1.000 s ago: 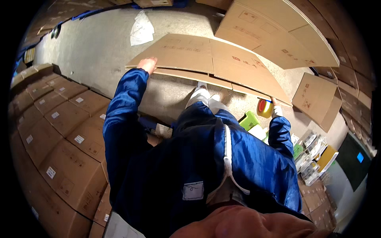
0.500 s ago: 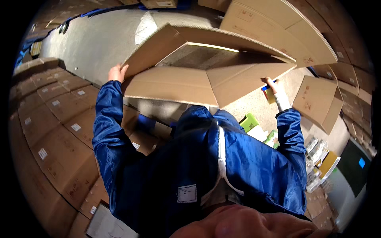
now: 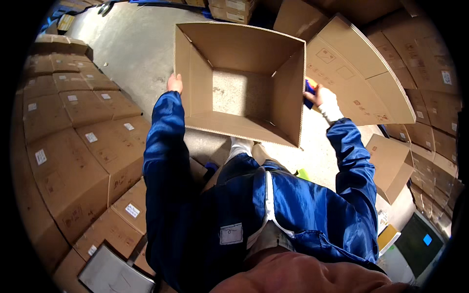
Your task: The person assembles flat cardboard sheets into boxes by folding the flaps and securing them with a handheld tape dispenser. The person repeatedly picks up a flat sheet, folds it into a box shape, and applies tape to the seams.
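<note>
The pale floor [image 3: 132,39] shows through the cardboard box [image 3: 254,51], whose bottom is unclosed; the box stands opened out straight ahead, between the two hands. It should be light for its bulk, each corrugated wall fairly stiff, yet with no closed bottom the frame will likely skew or fold if pushed at one corner. Dry board ought to give decent friction and is hardly fragile, though its edges may crush. Opposite walls, taken level with each other, look the best hold. The left hand [image 3: 174,83] is at the outer left wall by the rim, fingers partly hidden, so I cannot tell how far it is closed. The right hand [image 3: 321,95] is curled around a small blue-and-orange tool [image 3: 308,100] beside the right wall
</note>
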Available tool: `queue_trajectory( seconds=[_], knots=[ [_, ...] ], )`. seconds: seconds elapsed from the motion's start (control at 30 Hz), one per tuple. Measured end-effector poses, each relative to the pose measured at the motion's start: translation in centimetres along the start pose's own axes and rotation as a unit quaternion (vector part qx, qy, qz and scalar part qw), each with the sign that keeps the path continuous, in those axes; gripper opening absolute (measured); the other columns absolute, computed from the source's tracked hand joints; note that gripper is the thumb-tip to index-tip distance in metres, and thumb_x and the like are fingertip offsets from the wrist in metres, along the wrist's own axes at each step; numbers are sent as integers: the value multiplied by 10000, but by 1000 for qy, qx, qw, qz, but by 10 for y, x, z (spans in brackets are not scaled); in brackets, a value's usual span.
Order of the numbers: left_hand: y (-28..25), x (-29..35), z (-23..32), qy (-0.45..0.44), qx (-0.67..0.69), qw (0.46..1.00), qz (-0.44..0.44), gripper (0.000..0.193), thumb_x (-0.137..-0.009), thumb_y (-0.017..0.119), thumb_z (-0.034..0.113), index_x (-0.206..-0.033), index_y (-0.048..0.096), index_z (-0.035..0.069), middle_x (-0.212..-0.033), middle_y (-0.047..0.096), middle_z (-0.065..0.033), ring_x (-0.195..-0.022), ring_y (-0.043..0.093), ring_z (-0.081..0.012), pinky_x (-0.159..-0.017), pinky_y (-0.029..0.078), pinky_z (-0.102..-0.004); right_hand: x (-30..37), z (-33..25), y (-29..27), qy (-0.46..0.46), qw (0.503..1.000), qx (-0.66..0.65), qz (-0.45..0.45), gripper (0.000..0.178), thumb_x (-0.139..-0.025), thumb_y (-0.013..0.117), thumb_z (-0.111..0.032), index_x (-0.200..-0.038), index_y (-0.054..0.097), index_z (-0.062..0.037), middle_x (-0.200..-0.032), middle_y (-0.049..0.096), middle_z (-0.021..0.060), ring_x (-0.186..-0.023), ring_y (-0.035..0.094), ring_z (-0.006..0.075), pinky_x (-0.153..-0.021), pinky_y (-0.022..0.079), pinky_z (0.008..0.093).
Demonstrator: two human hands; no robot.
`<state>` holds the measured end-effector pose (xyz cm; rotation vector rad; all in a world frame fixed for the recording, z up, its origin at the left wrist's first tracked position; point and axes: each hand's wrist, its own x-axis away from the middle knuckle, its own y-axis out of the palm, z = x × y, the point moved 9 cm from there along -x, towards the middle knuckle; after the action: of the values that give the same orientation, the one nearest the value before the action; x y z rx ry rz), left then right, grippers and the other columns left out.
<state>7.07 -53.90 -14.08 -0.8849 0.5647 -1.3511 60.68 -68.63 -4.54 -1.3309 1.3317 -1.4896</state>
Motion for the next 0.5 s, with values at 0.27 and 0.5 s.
queue_trajectory(
  seconds=[0.27, 0.5],
  knots=[
    [142, 92, 41, 6, -62, 985, -159, 876, -667, 537, 8, -1379, 51, 164, -1427, 15, -144, -1315, 23, -339, -1029, 107, -527, -34, -21, 9, 52, 997, 18, -48, 490, -690, 624, -496, -809, 561, -24, -701, 612, 158, -696, 608, 313, -627, 479, 382],
    [221, 73, 27, 94, -92, 947, -292, 789, -700, 606, 189, -1334, 161, 40, -1403, 108, -183, -1292, 90, -369, -1053, 122, -435, -42, 38, 44, 111, 937, -326, 59, 488, -700, 632, -474, -890, 521, -38, -723, 604, 152, -727, 602, 304, -663, 470, 361]
  ],
)
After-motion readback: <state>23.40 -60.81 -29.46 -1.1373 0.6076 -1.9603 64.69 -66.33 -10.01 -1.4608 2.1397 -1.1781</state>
